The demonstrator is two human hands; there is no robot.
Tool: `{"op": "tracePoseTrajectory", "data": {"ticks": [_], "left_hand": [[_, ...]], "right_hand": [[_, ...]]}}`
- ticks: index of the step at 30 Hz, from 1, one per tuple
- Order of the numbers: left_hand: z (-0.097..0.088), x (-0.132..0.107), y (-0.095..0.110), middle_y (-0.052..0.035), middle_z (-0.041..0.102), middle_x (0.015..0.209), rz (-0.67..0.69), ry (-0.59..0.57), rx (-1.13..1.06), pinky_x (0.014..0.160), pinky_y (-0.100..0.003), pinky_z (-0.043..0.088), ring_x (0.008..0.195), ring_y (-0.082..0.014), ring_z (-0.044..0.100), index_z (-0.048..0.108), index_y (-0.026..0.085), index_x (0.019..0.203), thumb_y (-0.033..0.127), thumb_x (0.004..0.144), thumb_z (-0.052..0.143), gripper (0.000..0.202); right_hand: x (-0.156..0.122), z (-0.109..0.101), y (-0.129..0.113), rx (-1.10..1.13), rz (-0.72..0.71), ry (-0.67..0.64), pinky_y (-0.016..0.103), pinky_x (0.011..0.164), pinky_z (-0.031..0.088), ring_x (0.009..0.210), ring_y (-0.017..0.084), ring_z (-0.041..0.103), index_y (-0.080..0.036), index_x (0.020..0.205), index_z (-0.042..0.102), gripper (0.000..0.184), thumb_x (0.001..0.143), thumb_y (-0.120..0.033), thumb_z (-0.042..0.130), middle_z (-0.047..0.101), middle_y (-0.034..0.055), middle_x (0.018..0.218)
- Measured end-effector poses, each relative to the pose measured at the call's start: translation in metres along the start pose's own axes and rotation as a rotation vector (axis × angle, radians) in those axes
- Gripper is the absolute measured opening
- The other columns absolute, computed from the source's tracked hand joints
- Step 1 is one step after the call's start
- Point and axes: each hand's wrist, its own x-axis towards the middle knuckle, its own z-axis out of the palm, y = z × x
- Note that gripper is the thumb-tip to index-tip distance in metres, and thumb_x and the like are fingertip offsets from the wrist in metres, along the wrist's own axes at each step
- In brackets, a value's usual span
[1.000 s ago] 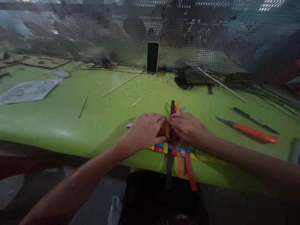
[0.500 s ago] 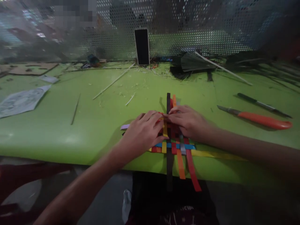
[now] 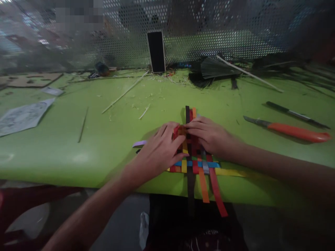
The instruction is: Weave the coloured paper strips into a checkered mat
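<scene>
A mat of woven paper strips (image 3: 198, 164) in red, orange, yellow, blue and black lies at the near edge of the green table (image 3: 78, 146). My left hand (image 3: 161, 148) rests on its left side, fingers bent and pinching a curled red strip (image 3: 178, 130) at the top. My right hand (image 3: 209, 134) lies over the upper right of the weave, fingertips pressed on the strips beside the left hand's. Strip ends hang over the table edge towards me. A lilac strip end (image 3: 139, 143) sticks out at the left.
An orange-handled knife (image 3: 290, 129) and a dark tool (image 3: 295, 114) lie to the right. A phone (image 3: 156, 51) leans on the perforated screen at the back, next to a dark bundle of sticks (image 3: 214, 72). Thin sticks and a printed sheet (image 3: 22, 116) lie to the left.
The view dropped a little. My left fingers curled from flat to a pinch and lifted a red strip end into a curl at the top of the weave; my right hand stayed put.
</scene>
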Motion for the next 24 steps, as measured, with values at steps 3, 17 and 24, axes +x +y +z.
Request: {"op": "tracePoseTrajectory", "data": {"ticks": [3, 17, 24], "left_hand": [[0.001, 0.001, 0.001, -0.0272, 0.05, 0.145, -0.012, -0.054, 0.012, 0.111, -0.056, 0.047, 0.134, -0.0406, 0.051, 0.061, 0.008, 0.12, 0.041, 0.096, 0.066, 0.041], [0.0, -0.002, -0.013, -0.0213, 0.055, 0.14, -0.051, -0.036, -0.164, 0.113, -0.056, 0.044, 0.135, -0.0358, 0.049, 0.058, 0.012, 0.131, 0.058, 0.095, 0.063, 0.058], [0.0, -0.007, -0.009, -0.0228, 0.047, 0.15, -0.088, -0.071, -0.117, 0.119, -0.058, 0.038, 0.144, -0.0379, 0.041, 0.058, 0.012, 0.132, 0.06, 0.099, 0.054, 0.059]], "right_hand": [[-0.001, 0.0, -0.003, -0.093, 0.002, -0.077, 0.05, 0.1, 0.054, 0.113, 0.029, 0.063, -0.011, 0.116, 0.072, 0.031, 0.096, -0.009, 0.049, 0.074, 0.0156, 0.12], [0.004, -0.004, -0.016, -0.256, 0.007, -0.193, 0.048, 0.091, 0.051, 0.109, 0.033, 0.06, -0.002, 0.116, 0.071, 0.03, 0.096, -0.005, 0.049, 0.072, 0.0214, 0.114], [0.003, -0.001, -0.011, -0.244, 0.007, -0.19, 0.049, 0.091, 0.052, 0.109, 0.033, 0.059, -0.006, 0.114, 0.072, 0.028, 0.096, -0.007, 0.05, 0.072, 0.0183, 0.115]]}}
